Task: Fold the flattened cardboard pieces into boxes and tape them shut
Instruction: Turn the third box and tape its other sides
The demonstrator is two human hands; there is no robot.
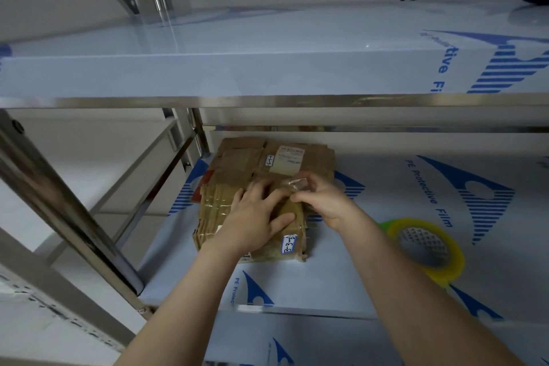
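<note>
**Pressing a strip of clear tape onto the near box**

Lower shelf (341,285), film-covered, between steel uprights. Near box (255,217) sitting closed at shelf centre-left, white label reading roughly "B-3-6" on its front right corner. Second box (276,157) directly behind, touching or nearly so, also labelled. Tape roll (427,246), yellow-green core, lying flat to the right, apart from both boxes.

Left hand (255,217) flat on the near box's top, fingers spread, palm down, gripping nothing, just pinning. Right hand (323,202) at the box's far right edge, thumb and fingers pinched on a crumpled end of clear tape (295,183), raised slightly off the cardboard. Cannot tell whether that strip is already cut from the roll; no tail visible running back to it.

Judgement on the step: seam closing, tape partly laid.

Advice for doing it well:
- Keep left palm weight on the flaps so the seam stays shut.
- Pull the free end taut and low before laying, to avoid wrinkles; end already looks bunched.
- Smooth from stuck portion outward with left fingertips, chasing bubbles toward the edge.
- Wrap the end over the far edge and down the side for hold.
- Avoid covering the corner label.

Risk: tape folding onto itself at the pinched end.
</note>
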